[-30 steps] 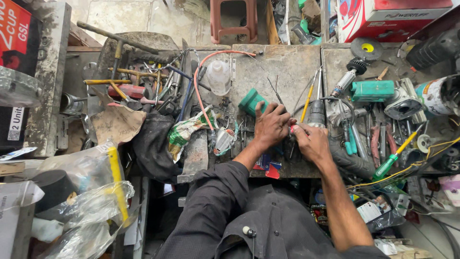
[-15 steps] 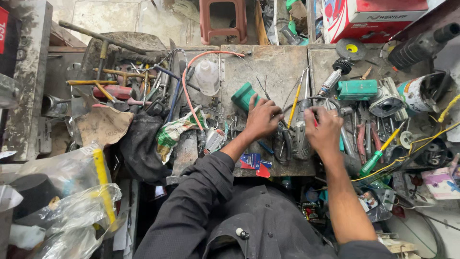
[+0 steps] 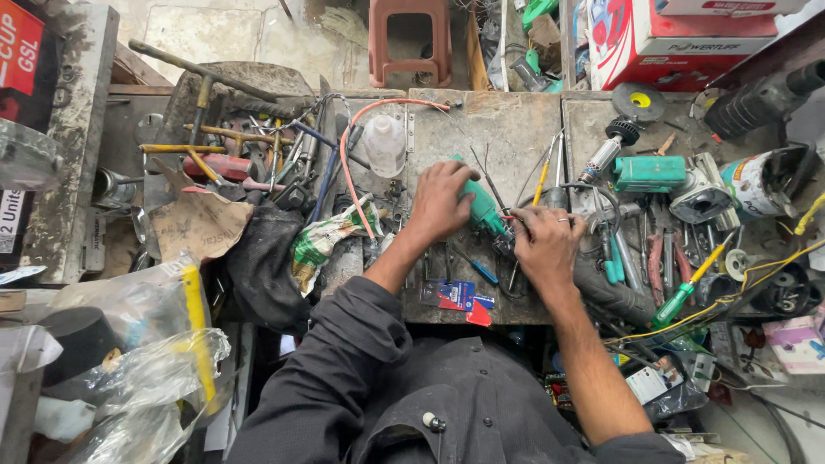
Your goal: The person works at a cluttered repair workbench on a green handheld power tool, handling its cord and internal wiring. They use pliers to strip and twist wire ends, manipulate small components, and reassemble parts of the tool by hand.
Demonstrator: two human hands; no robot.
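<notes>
Now my left hand has closed around the green tool body on the grey bench, where a second ago it lay untouched; my right hand pinches small parts at its lower end.

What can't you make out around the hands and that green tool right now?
- Head view: most of the green tool body lies under the left hand, so its full shape is hidden.
- Head view: the right hand covers whatever its fingers press on.
- Head view: the small parts between the hands are too small to tell.
- Head view: the red stool is cut off by the top edge.
</notes>
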